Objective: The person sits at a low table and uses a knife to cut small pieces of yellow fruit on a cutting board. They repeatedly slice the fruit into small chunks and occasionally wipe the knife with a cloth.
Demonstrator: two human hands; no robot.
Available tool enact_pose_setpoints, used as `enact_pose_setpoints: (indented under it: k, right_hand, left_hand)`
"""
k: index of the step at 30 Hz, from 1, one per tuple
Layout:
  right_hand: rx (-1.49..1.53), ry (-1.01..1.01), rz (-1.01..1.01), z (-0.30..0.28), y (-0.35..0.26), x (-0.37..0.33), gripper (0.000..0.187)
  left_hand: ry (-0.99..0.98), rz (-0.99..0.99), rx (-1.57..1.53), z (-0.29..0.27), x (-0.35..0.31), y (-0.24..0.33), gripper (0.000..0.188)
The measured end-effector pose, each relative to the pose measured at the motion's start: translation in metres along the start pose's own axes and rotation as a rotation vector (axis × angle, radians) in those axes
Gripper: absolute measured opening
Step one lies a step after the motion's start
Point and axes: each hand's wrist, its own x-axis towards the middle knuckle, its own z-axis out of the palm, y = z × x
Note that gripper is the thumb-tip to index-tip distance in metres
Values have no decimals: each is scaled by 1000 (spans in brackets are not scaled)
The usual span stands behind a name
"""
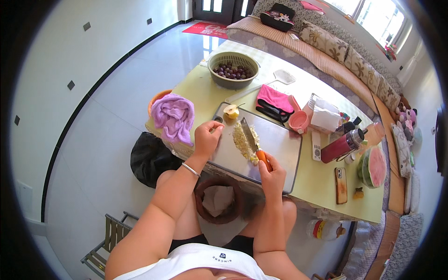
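Observation:
My right hand point(273, 176) grips the orange handle of a kitchen knife point(249, 134). Its blade lies over a heap of finely chopped pale yellow food point(241, 140) on a metallic-looking cutting board point(285, 156). Beside the board's left edge, my left hand point(206, 139) is closed with curled fingers; whatever they hold, if anything, is hidden. Past that hand, a cut pear half point(230, 111) with its stem rests near the board's far left corner, cut face showing.
Round the board are a purple cloth point(172, 116), a colander point(233, 83) of dark round fruit, a pink-and-black cloth point(274, 103), a tissue box point(325, 115), a remote point(316, 145), a flask point(342, 146), a phone point(341, 185) and cut watermelon point(373, 168). A bin point(201, 205) stands between my knees.

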Motion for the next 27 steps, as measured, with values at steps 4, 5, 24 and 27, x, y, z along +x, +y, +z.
enact_pose_setpoints:
  k: [4,5,24,27]
  right_hand:
    - [20,21,-8,-1,-9,0,34]
    - [-10,9,-1,-1,-5,0,34]
    - [-54,-67,31,4,-5,-1,33]
    - [109,-13,-17,5,-3,-4,34]
  left_hand:
    - [-10,-71,-17,0,0,9,11]
    - [-10,-68,-12,0,0,9,11]
    - [7,-44,-58,-2,1,11,10]
    - [7,-47,-64,-2,1,12,10]
